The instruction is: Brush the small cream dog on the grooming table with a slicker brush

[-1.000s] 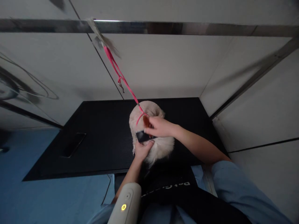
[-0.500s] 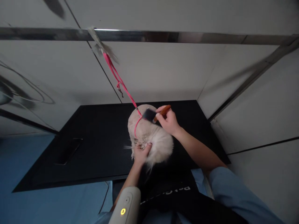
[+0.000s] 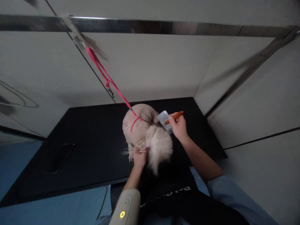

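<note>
A small cream-coloured dog (image 3: 138,118), its body hair short, is on a black grooming table (image 3: 93,140). A large tuft of long, fluffy hair (image 3: 161,143) spreads on its near right side; which body part this is, I cannot tell. My left hand (image 3: 140,158) is closed on the dog beside that tuft, its fingertips partly hidden in the hair. My right hand (image 3: 180,126) grips the wooden handle of a slicker brush (image 3: 163,117). The brush's pale, flat head is at the dog's right side, close above the tuft. A pink grooming loop (image 3: 117,89) runs down around the dog.
Overhead crosses a metal bar (image 3: 131,25), from which the pink loop hangs on a pale strap. A dark phone-like slab (image 3: 62,157) lies on the table's left part. White wall panels (image 3: 164,65) stand behind. A pale device with a yellow light (image 3: 126,206) covers my left forearm.
My right hand has moved the brush right and slightly down, off the dog's back, and its head has turned to show a pale side. My left hand keeps its hold. The view has shifted slightly.
</note>
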Demonstrator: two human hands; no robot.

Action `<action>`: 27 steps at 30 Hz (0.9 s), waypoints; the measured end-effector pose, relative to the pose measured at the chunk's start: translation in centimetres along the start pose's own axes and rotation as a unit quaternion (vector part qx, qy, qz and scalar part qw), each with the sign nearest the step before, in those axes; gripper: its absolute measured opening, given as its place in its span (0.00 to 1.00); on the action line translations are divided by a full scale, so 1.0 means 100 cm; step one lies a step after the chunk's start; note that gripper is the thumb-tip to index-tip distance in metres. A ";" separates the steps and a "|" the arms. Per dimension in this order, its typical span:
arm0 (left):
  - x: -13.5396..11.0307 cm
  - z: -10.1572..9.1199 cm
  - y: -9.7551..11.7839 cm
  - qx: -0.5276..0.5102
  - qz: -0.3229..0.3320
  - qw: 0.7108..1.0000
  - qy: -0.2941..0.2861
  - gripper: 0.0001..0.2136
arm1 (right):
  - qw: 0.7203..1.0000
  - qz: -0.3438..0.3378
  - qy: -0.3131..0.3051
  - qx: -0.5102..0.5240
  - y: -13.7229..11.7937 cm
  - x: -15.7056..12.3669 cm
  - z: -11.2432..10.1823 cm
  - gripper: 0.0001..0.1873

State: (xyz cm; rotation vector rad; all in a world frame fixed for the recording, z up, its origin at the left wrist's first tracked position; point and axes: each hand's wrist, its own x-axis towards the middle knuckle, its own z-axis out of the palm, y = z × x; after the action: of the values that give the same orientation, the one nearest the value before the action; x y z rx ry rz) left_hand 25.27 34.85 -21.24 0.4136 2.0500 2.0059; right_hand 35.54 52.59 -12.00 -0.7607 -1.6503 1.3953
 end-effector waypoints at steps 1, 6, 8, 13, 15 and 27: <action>-0.002 0.002 0.002 0.005 -0.010 1.000 0.005 0.18 | 0.999 -0.015 0.034 0.002 0.001 -0.004 -0.003 0.12; -0.007 0.009 0.013 0.036 -0.063 0.997 0.040 0.15 | 0.999 0.023 -0.041 0.019 0.009 -0.023 -0.010 0.14; -0.007 0.010 0.012 0.033 -0.056 0.997 0.053 0.14 | 0.998 -0.003 0.061 0.015 0.010 -0.029 -0.013 0.12; -0.007 0.011 0.007 0.027 -0.042 0.997 0.067 0.16 | 0.998 -0.004 -0.041 0.038 0.011 -0.047 -0.010 0.10; -0.007 0.011 0.006 0.021 -0.036 0.997 0.066 0.16 | 0.998 0.025 -0.044 0.041 0.013 -0.047 -0.012 0.10; -0.011 0.017 0.003 0.006 -0.033 0.996 0.083 0.19 | 0.993 -0.034 0.109 -0.004 0.013 -0.063 -0.018 0.07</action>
State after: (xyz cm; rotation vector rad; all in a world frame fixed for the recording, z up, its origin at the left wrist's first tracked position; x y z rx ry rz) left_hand 26.93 36.01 -21.02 0.1842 2.1413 2.0522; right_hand 40.01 48.33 -14.46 -0.8238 -1.4979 1.2134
